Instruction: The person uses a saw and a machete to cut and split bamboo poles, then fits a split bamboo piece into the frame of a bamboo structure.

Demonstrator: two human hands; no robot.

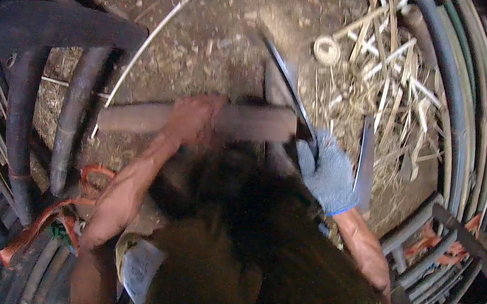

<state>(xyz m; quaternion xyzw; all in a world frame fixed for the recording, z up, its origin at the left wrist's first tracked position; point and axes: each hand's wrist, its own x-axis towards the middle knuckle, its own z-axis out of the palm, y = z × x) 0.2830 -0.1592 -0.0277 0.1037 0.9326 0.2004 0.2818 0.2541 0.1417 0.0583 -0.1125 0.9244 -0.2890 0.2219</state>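
Observation:
My bare left hand [192, 120] is wrapped over a thick brown length of what looks like bamboo [254, 122]. The piece lies crosswise in front of my lap, its left end sloping slightly down. In a grey-blue knitted glove, my right hand [326, 171] is closed round the handle of a long-bladed knife [290, 78]. Its narrow dark blade points up and to the left, past the right end of the bamboo. Beneath that end stands a wooden block or post [278, 84], partly hidden. Some blur softens both hands.
Pale split strips [391, 61] litter the dirt floor at the right, beside a coiled ring [326, 50]. A flat metal blade [365, 165] is near my right wrist. Long poles [455, 103] curve along the right side. A dark bench [65, 28] stands left, above orange strapping [40, 228].

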